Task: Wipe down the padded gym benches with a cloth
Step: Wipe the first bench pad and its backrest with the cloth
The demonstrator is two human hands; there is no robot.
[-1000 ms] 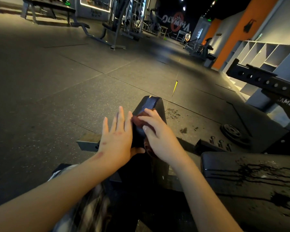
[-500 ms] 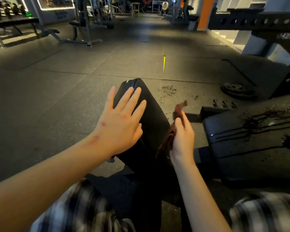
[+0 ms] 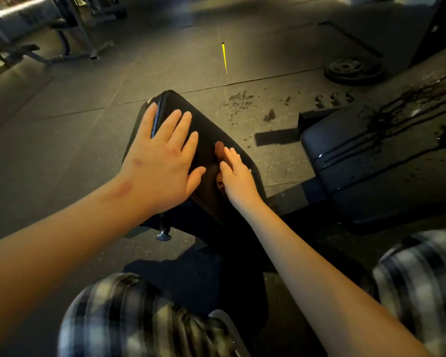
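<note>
Head view. Vs. half a sec ago, the R hand (image 3: 236, 176) has come back in from the pad's right edge, where it held the cloth (image 3: 219, 150) bunched up in the air. It now lies on the face of the tilted bench pad (image 3: 206, 124) w/ the cloth under it. So contact is re-made. By my read a fresh wipe stroke on this pad is starting, not ending. The L hand (image 3: 162, 161) has stayed on the pad but shifted toward 12, fingertips now over the top-left rim.

Hands: L hand is flat, fingers spread and straight, grasping nothing, just bracing the pad. R hand's fingers look fairly straight too, pressing the cloth down rather than clenching it. Whether the thumb nips a fold underneath, can't tell.

Cloth: reddish-brown, mostly hidden below the R hand. One lobe pokes out past the fingertips at approx 11–12 o'clock of that hand, and another bit shows at its 8, by the thumb. From the L hand it sits at 3 o'clock, just beside the little finger and thumb, not touching as far as I can see.

Task-wise: a second bench pad (image 3: 371, 155) at 3 o'clock of the frame is streaked w/ liquid, so prob. next in line. A weight plate (image 3: 353, 69) lies at 1–2, well apart.
</note>
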